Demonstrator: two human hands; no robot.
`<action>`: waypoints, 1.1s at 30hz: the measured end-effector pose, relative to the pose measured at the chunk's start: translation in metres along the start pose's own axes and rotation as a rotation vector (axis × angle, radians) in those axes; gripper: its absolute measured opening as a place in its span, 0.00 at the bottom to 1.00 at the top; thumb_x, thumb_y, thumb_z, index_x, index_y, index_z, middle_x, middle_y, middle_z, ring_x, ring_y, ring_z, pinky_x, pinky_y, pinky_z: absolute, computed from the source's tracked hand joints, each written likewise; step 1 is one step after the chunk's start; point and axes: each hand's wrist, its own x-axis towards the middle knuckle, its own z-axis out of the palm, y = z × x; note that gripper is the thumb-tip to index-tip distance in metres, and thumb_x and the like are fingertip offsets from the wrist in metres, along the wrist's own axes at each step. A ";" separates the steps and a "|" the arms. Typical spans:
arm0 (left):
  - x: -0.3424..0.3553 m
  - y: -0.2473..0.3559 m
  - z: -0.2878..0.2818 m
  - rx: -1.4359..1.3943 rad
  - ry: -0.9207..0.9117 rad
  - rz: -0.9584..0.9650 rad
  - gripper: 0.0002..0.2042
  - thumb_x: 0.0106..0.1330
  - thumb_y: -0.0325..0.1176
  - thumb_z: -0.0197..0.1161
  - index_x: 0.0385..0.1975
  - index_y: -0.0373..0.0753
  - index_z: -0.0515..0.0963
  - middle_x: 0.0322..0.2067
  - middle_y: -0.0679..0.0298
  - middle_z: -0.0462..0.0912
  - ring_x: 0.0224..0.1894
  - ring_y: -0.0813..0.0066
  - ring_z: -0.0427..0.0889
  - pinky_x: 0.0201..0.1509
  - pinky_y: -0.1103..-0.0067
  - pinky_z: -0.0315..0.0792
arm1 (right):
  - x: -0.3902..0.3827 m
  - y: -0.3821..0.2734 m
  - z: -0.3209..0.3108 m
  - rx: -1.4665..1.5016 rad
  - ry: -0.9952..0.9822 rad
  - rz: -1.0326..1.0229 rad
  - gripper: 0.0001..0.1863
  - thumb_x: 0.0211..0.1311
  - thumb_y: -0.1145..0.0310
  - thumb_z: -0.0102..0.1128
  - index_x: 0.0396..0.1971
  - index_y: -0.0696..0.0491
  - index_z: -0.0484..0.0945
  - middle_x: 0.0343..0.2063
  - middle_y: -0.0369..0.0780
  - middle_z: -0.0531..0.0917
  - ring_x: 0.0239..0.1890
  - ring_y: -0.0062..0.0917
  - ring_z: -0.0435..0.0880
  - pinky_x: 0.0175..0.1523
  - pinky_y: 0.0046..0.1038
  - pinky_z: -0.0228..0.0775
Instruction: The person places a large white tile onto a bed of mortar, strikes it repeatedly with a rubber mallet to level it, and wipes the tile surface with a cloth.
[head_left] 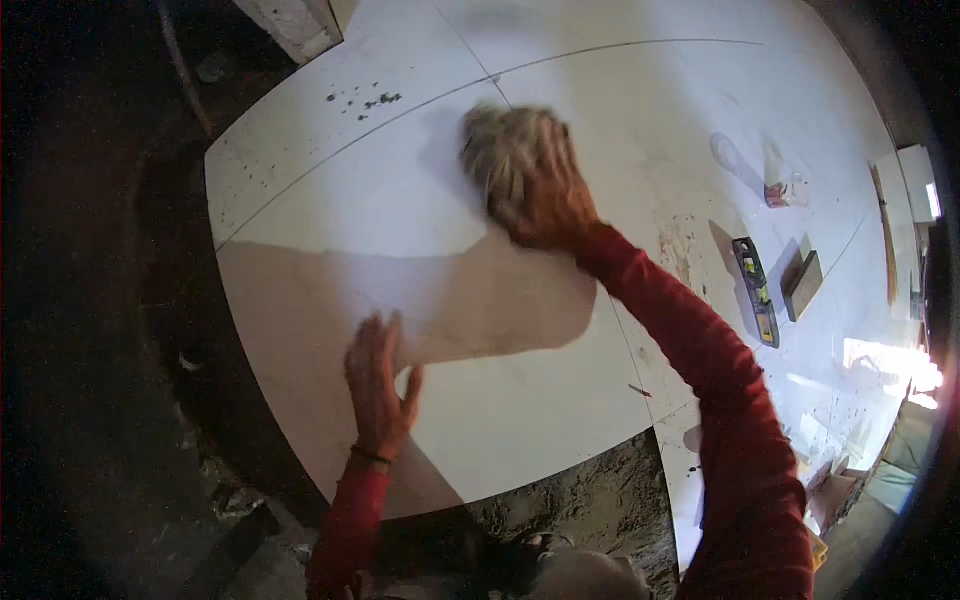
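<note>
My right hand [560, 195] presses a crumpled grey-beige rag [492, 150] against a large white tile [500, 410]; both are somewhat blurred, and part of the rag is hidden under the fingers. On the same tile, lower left, rests my left hand [380, 385], fingers stretched out and nothing held. Shadows of my arms and hands fall across the tile between them. Thin dark joints separate this tile from its neighbours, and a small pale spot [495, 79] marks the joint corner beyond the rag.
To the right lie a black spirit level [756, 290], a small flat block [803, 286] and a clear container [785, 188]. A small red piece [640, 390] sits by a joint. Dark crumbs [380, 101] dot the far tile. Rough bare mortar [590, 500] borders the near edge.
</note>
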 end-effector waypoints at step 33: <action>0.051 0.014 0.022 0.251 0.007 -0.028 0.38 0.72 0.62 0.39 0.74 0.42 0.50 0.74 0.45 0.45 0.76 0.43 0.43 0.72 0.42 0.38 | 0.047 0.001 0.002 0.190 -0.023 -0.127 0.45 0.52 0.42 0.63 0.63 0.59 0.64 0.66 0.56 0.64 0.71 0.51 0.57 0.76 0.45 0.47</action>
